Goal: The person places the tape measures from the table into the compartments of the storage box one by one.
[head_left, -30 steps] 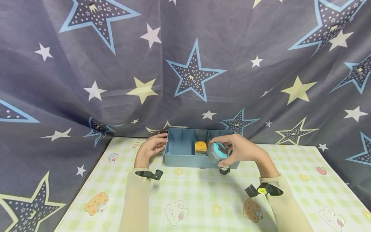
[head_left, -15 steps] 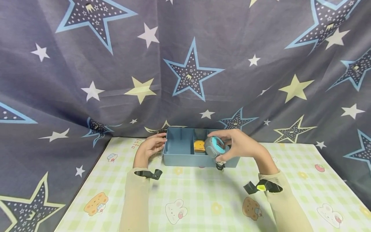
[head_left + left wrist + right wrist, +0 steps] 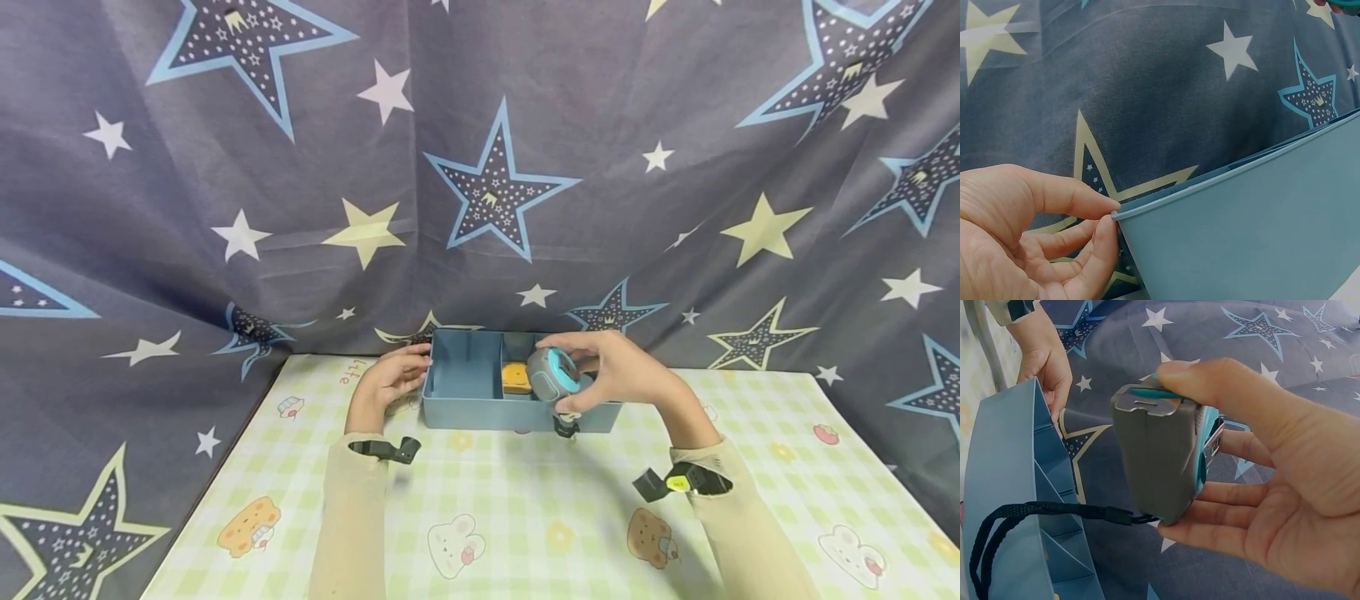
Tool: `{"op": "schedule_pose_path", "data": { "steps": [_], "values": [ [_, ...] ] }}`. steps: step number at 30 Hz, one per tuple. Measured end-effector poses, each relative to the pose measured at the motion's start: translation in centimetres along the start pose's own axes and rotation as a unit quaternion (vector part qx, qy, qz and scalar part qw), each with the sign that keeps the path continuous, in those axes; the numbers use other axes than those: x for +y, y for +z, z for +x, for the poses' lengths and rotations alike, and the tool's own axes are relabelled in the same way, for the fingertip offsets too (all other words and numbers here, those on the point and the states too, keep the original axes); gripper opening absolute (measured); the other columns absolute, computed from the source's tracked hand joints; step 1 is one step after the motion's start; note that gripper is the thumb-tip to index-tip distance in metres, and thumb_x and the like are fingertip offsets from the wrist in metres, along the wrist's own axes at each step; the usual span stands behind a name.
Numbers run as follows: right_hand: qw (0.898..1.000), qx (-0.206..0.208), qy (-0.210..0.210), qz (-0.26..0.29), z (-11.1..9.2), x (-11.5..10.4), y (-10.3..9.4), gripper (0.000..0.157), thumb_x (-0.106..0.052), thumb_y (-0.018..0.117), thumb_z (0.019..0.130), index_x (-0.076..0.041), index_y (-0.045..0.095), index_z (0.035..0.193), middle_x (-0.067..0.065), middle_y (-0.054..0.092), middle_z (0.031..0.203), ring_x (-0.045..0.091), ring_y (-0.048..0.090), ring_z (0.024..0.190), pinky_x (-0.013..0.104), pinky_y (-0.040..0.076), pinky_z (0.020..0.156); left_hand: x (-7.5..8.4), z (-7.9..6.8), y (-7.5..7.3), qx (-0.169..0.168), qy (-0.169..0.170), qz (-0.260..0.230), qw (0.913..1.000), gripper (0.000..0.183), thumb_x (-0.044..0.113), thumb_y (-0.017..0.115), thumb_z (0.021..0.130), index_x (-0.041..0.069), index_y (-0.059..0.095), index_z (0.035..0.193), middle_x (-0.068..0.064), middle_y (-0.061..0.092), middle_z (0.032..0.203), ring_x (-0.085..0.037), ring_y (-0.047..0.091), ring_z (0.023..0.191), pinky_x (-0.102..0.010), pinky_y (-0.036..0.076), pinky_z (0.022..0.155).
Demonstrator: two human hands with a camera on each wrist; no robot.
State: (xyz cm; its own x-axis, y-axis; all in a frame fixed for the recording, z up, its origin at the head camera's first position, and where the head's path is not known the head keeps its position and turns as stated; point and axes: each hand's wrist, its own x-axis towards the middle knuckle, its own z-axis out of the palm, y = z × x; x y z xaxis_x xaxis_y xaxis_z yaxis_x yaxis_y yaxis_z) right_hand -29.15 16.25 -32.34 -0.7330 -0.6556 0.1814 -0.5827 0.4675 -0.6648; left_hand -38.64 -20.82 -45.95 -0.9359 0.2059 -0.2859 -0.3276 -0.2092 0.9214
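Observation:
A grey and teal tape measure (image 3: 547,379) with a black wrist strap (image 3: 1054,509) is held up in my right hand (image 3: 633,371), thumb and fingers on opposite edges of its case. It hangs over the right part of a blue divided storage box (image 3: 480,414). In the right wrist view its metal clip shows on the palm side. At the box's left end, my left hand (image 3: 1041,237) pinches the rim corner between thumb and fingers. A small yellow object (image 3: 516,377) lies in the middle compartment; its kind is unclear. The tape measure and right hand hide most of the right compartment.
The box stands near the back of a table with a green-checked cloth (image 3: 517,500). A dark curtain with stars (image 3: 337,150) hangs close behind it. Thin dividers (image 3: 501,367) split the box inside. Wrist cameras sit on both sleeves.
My right hand has lifted the tape measure a little, shifting it slightly left and turning it. My left hand stays at the box's left end.

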Motion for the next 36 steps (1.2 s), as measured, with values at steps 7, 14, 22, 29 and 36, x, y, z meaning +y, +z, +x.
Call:
{"op": "schedule_pose_path", "data": {
  "steps": [7, 14, 22, 29, 36],
  "values": [
    [1.000, 0.007, 0.000, 0.024, -0.1, 0.2, -0.2, 0.079, -0.019, 0.094, 0.073, -0.011, 0.059, 0.143, 0.008, 0.071, 0.120, 0.023, 0.071, 0.107, 0.040, 0.059, 0.096, -0.1, -0.1, 0.0, -0.007, 0.007, 0.006, 0.9999, 0.058, -0.001, 0.055, 0.102, 0.001, 0.037, 0.156, 0.000, 0.059, 0.109, -0.005, 0.061, 0.074, -0.016, 0.055, 0.069],
    [0.997, 0.006, 0.016, 0.073, -0.2, 0.8, -0.6, 0.080, -0.015, 0.093, 0.073, -0.013, 0.058, 0.145, 0.009, 0.070, 0.122, 0.024, 0.068, 0.113, 0.040, 0.058, 0.099, 0.0, -0.2, -0.1, -0.009, 0.009, 0.005, 0.9999, 0.059, -0.001, 0.056, 0.101, 0.000, 0.036, 0.156, 0.002, 0.058, 0.104, -0.005, 0.060, 0.074, -0.015, 0.054, 0.069],
    [0.994, 0.007, 0.001, 0.112, -0.2, 1.3, -1.1, 0.078, -0.008, 0.090, 0.076, -0.008, 0.054, 0.146, 0.012, 0.071, 0.121, 0.020, 0.071, 0.109, 0.036, 0.059, 0.095, 0.0, -0.5, 0.0, 0.000, 0.011, 0.005, 0.9999, 0.055, -0.002, 0.056, 0.101, 0.000, 0.040, 0.154, 0.003, 0.060, 0.106, -0.005, 0.062, 0.080, -0.017, 0.055, 0.072],
    [0.992, 0.024, 0.009, 0.120, -0.4, 0.9, -1.6, 0.079, -0.006, 0.090, 0.075, -0.009, 0.055, 0.146, 0.015, 0.070, 0.123, 0.019, 0.070, 0.109, 0.037, 0.059, 0.096, 0.0, -0.4, 0.0, -0.009, 0.010, 0.006, 0.9999, 0.057, -0.001, 0.055, 0.101, 0.000, 0.037, 0.155, 0.004, 0.061, 0.103, -0.004, 0.062, 0.077, -0.017, 0.055, 0.074],
    [0.993, 0.025, 0.012, 0.114, -0.3, 0.6, -2.1, 0.079, -0.006, 0.090, 0.076, -0.009, 0.054, 0.147, 0.014, 0.070, 0.123, 0.018, 0.070, 0.110, 0.035, 0.059, 0.096, 0.2, -0.3, 0.1, 0.008, -0.004, -0.002, 1.0000, 0.058, -0.003, 0.058, 0.099, 0.001, 0.041, 0.154, 0.003, 0.063, 0.103, -0.006, 0.063, 0.077, -0.016, 0.055, 0.073]
  ]
}}
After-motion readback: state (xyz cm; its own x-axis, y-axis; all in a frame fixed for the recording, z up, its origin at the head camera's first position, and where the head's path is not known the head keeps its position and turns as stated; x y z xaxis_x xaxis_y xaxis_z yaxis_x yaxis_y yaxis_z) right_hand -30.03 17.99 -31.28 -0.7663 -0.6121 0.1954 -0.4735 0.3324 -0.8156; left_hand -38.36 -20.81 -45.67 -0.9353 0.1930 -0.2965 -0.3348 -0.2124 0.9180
